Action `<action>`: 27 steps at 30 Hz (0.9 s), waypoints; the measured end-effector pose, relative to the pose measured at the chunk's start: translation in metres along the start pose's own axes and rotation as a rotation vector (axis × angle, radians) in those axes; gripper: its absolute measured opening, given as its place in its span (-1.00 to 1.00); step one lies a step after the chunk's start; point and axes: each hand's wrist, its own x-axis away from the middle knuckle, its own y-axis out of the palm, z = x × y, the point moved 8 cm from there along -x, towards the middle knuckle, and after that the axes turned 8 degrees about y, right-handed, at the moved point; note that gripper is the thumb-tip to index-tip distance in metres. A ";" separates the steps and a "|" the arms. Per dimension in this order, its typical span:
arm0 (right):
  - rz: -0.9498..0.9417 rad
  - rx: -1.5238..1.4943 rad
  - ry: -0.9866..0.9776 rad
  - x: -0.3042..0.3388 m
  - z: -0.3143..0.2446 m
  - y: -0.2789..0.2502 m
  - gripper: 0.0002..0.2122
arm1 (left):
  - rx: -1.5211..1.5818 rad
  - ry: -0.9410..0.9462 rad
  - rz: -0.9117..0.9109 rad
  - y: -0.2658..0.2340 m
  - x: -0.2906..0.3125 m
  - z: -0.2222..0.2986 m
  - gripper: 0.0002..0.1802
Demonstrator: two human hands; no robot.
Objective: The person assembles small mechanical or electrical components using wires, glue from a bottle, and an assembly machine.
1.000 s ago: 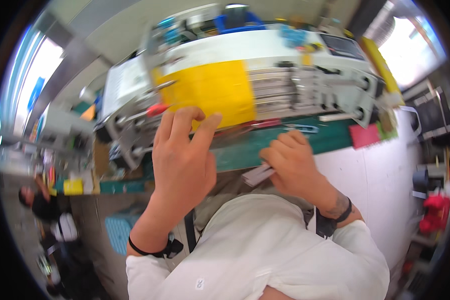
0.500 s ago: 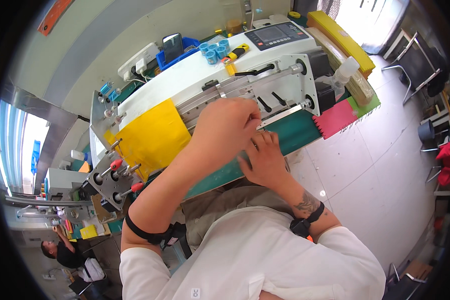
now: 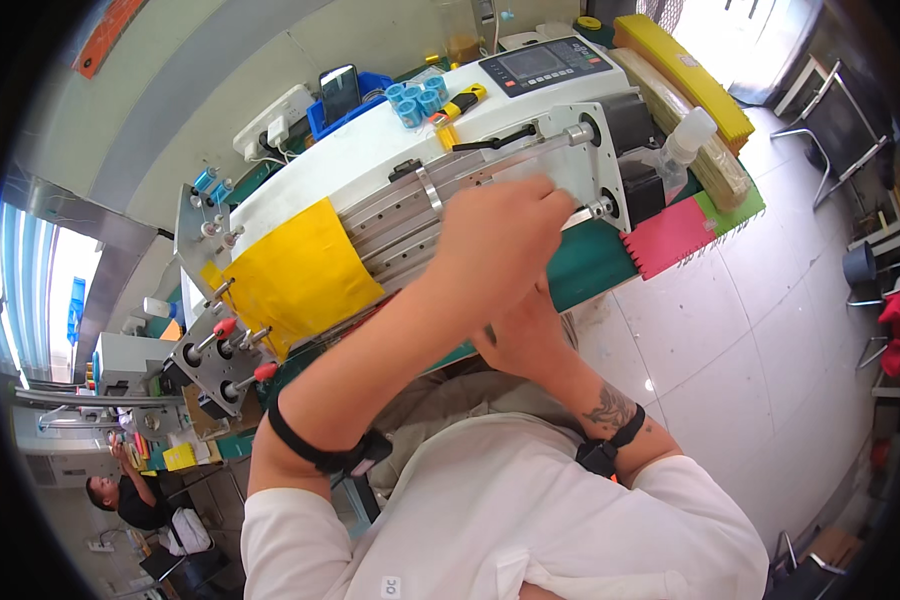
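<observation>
My left hand (image 3: 500, 230) reaches over the front rail of a white tabletop machine (image 3: 360, 150), its fingers curled in. What they hold, if anything, is hidden. Just below and against it is my right hand (image 3: 526, 325), bent inward with most of its fingers behind the left. A small dark piece (image 3: 490, 334) shows beside its thumb; I cannot tell its kind. Metal rails (image 3: 395, 225) run along the machine, with a black lever handle (image 3: 495, 138) above my left hand. A yellow sheet (image 3: 305, 275) covers the machine's left part.
Blue thread spools (image 3: 410, 110) and a yellow-black utility knife (image 3: 465, 100) lie on the machine, near a control panel (image 3: 545, 65). A clear bottle (image 3: 685, 140) stands at right, beside a pink sheet (image 3: 665, 240). Red-knobbed rods (image 3: 260, 373) project at left. A person (image 3: 145, 500) sits far left.
My left hand has moved right along the front rail and now covers where two black handles showed. The right hand has turned inward, its fingers now mostly behind the left.
</observation>
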 end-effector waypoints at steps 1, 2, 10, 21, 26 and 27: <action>-0.027 0.014 0.011 0.000 0.004 0.001 -0.61 | 0.043 -0.059 0.114 -0.014 0.018 0.001 -0.92; -0.025 0.015 0.022 0.000 0.006 0.001 -0.61 | 0.091 -0.116 0.226 -0.027 0.039 0.001 -0.91; -0.103 0.034 0.075 -0.008 0.005 0.015 -0.51 | 0.142 -0.350 0.263 -0.017 0.109 0.008 -0.89; -0.423 -1.077 0.462 -0.039 -0.034 0.030 -0.64 | 0.308 -0.071 0.272 -0.036 0.167 0.072 -0.74; -0.919 -0.307 0.085 -0.067 -0.187 0.108 -0.67 | 0.690 -0.027 0.362 -0.089 0.191 0.085 -0.75; -0.935 -0.117 -0.082 -0.058 -0.207 0.131 -0.69 | 0.707 -0.035 0.369 -0.094 0.198 0.084 -0.76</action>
